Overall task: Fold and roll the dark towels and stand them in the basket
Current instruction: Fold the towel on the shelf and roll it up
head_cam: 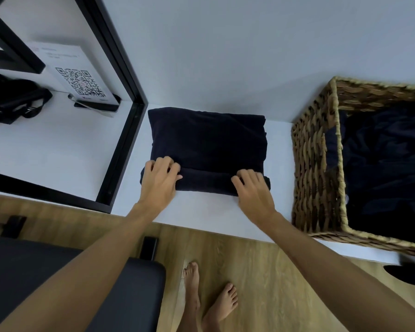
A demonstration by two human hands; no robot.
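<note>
A: Dark fabric: one folded towel (206,142) lies flat on the white worktop (209,212), between a black frame (120,116) and the wicker basket (314,168). Its near edge is turned up into a short roll.

B: Hands?

A: Left hand (159,179) rests on the left end of the roll, fingers curled over the top of it. Right hand (253,188) sits on the right end, fingers likewise curled round the rolled edge. Both grip the towel.

B: Basket contents?

A: The basket stands on the worktop to the right of the towel, near but not touching it. Dark cloth (388,168) fills its inside, loosely heaped; separate towels cannot be told apart.

B: Other items?

A: Behind the frame, a QR-code card (79,82) stands on a white surface beside a black bag (12,99). Wood floor (268,283) below, with bare feet (209,298) on it.
</note>
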